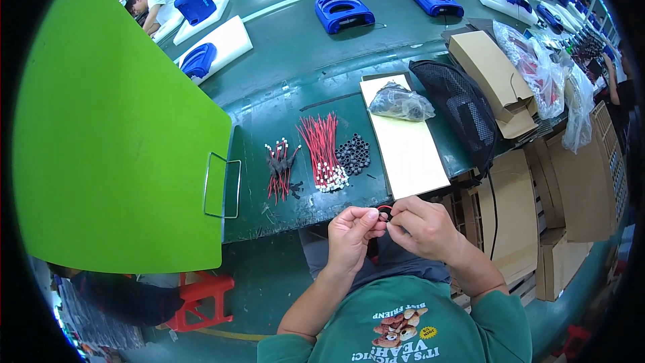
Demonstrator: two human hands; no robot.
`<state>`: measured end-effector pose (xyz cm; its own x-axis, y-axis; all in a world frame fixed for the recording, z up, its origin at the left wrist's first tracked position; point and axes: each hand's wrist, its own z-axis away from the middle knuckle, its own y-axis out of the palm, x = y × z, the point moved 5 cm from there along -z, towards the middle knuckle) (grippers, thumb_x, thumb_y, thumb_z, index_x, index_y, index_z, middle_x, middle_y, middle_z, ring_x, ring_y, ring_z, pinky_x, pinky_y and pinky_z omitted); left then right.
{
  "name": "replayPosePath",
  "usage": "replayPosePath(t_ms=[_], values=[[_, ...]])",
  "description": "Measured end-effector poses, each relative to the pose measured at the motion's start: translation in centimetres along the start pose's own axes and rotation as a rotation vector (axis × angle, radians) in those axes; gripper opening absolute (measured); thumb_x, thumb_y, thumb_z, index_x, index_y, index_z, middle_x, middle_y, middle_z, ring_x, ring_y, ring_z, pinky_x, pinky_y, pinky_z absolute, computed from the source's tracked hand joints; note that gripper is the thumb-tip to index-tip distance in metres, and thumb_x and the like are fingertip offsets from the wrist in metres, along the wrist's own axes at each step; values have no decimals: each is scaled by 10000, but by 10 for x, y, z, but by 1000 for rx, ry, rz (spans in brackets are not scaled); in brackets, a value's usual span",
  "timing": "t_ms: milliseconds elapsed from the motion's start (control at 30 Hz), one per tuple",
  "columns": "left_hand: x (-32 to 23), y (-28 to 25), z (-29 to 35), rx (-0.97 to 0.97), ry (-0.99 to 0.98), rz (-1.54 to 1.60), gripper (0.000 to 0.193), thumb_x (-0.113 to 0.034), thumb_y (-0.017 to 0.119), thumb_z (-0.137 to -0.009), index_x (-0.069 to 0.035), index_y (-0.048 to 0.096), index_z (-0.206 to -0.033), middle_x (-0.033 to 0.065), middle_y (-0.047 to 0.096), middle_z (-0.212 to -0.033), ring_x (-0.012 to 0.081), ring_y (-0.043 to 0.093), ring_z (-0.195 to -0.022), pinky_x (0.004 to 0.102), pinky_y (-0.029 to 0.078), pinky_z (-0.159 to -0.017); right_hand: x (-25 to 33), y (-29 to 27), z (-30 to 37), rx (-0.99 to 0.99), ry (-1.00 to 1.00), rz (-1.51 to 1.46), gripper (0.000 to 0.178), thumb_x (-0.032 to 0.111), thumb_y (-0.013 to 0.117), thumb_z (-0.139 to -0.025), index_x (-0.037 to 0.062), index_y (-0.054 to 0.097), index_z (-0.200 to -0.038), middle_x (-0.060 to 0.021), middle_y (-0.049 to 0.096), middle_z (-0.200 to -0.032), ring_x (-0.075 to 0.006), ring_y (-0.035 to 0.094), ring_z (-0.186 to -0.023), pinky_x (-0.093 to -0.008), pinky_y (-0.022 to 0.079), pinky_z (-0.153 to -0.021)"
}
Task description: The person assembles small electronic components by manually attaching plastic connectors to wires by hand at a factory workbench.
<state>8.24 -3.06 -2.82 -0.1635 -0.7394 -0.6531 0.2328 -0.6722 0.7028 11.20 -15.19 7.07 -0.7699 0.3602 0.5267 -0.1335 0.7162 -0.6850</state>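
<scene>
A thin red wire [384, 206] arches between the fingertips of the left hand [353, 232] and right hand [424, 225], just past the table's [252, 223] near edge. A small dark piece sits beside it, mostly hidden by the fingers, its shape unclear.

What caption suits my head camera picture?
Two hands hold a red wire near more red wires and small black rings.

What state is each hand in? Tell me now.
Left hand: closed, pinching a red wire.
Right hand: closed at the same wire; exact grip hidden.
</scene>
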Motion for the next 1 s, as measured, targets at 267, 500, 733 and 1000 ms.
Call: replayPosePath(t_ms=[267, 500, 733, 1000], values=[[11, 1, 1, 49, -114, 151, 166, -67, 577, -833, -4, 563, -986, 114, 631, -877, 137, 621, -732, 242, 527, -658, 4, 6, 8, -152, 40, 12, 93, 20, 681, -658, 26, 603, -707, -64, 571, -754, -172, 584, -588, -262, 478, -487], [17, 1, 0, 47, -202, 309, 156, -71, 561, -843, -15, 594, -985, 100, 632, -888, 135, 615, -768, 252, 516, -680, 4, 12, 14, -240, 91, 60, 98, 21, 684, -666, 28, 620, -740, -66, 580, -768, -175, 597, -602, -255, 485, -502], [5, -7, -1, 166, -108, 173, 133, -67, 547, -848, -6, 620, -940, 93, 638, -851, 139, 609, -709, 249, 504, -652, 1, 5, 12, -180, 31, -69, 179, 32, 663, -678, 31, 637, -855, -76, 599, -820, -173, 600, -612, -250, 494, -523], [2, 0, 5, 211, -146, 7, 134, -79, 542, -855, -2, 610, -941, 92, 631, -805, 128, 592, -626, 240, 497, -567, 6, 5, 12, -146, -89, 68, 126, 32, 650, -687, 11, 614, -806, -68, 598, -690, -172, 593, -561, -259, 462, -453]])
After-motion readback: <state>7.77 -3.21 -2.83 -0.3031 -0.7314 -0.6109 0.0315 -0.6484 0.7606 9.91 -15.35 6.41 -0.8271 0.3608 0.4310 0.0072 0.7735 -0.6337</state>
